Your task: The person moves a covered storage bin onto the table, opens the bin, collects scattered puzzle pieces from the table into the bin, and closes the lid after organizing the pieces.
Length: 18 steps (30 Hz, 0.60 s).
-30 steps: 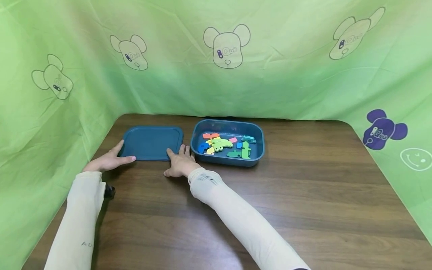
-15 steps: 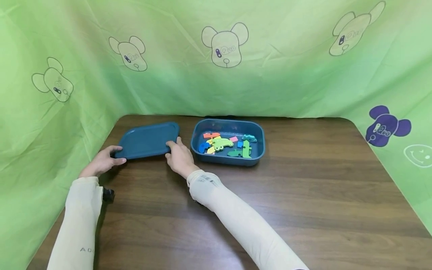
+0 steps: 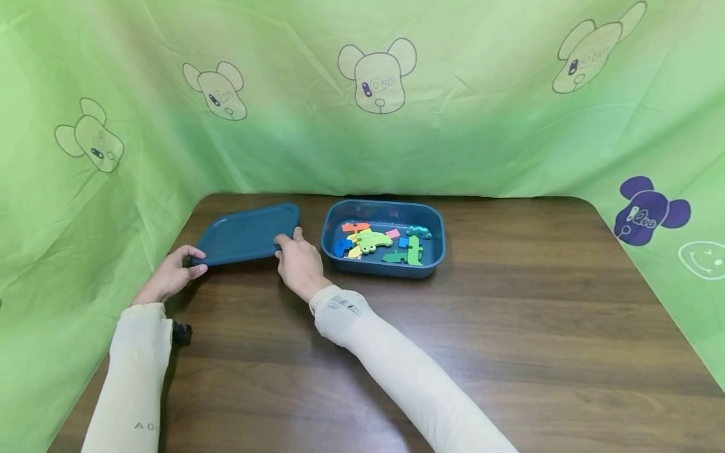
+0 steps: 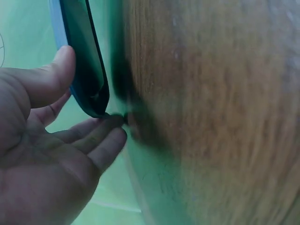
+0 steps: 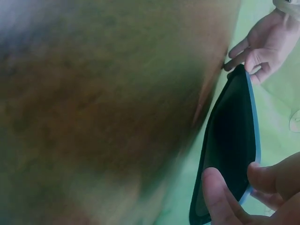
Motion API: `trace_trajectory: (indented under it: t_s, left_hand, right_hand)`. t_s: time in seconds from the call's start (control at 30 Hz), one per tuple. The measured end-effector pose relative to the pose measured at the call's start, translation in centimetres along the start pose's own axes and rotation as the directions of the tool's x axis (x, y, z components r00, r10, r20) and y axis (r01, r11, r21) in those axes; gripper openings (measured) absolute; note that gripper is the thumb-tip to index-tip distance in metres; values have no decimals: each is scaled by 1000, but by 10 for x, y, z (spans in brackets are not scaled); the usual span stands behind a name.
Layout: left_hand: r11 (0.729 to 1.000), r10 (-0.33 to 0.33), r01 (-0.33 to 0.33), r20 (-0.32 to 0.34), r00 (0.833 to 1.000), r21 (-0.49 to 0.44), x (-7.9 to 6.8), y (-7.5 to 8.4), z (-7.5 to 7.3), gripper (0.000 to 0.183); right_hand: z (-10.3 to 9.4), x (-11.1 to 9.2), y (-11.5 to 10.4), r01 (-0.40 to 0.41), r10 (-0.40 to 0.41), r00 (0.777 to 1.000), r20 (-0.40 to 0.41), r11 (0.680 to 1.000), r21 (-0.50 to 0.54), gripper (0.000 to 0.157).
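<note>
A dark blue rectangular lid (image 3: pixel 249 231) is lifted off the table at the far left, its right end higher than its left. My left hand (image 3: pixel 168 275) pinches its near left corner; in the left wrist view the thumb lies over the rim of the lid (image 4: pixel 82 70) and fingertips reach beneath. At the other end, my right hand (image 3: pixel 301 265) grips the near right edge. The right wrist view shows the lid's dark underside (image 5: pixel 232 129) with fingers at both ends. Right of the lid stands the matching blue box (image 3: pixel 379 268), uncovered, beside my right hand.
Inside the box lie several flat coloured pieces, among them a light green crocodile shape (image 3: pixel 374 241), an orange piece (image 3: pixel 355 227) and a blue one (image 3: pixel 342 247). Wooden tabletop (image 3: pixel 510 327) spreads to the front and right. Green printed cloth (image 3: pixel 453 145) hangs behind and at both sides.
The lid lay flat on the table with spread hands at its edges. Both hands have since taken hold of it and raised it at a tilt, shifting slightly left. The box stays put.
</note>
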<state>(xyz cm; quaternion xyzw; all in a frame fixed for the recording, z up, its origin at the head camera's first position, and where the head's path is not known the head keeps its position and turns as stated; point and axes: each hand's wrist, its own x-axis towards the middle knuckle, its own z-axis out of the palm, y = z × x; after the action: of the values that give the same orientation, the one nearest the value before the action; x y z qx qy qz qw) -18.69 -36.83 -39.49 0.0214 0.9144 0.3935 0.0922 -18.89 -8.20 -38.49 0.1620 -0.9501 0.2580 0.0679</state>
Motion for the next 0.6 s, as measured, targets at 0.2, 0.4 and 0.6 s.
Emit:
trace_trajectory:
  t_s: [0.2,0.4,0.6]
  left_hand:
    - [999,40,-40,-46,998,0,-1,6,2,30]
    - [995,92,-97,-121,988,-35,-2,13,4,26]
    - [985,157,-168,-212,965,-34,-1,23,5,23]
  right_hand:
    - [-6,-1,-4,17,-18,999,-40,999,-33,29]
    - [-13,-2,-5,60,-69,990,-122,995,-80,37]
    - [-26,-2,-2,103,-126,976,-176,986,-133,32]
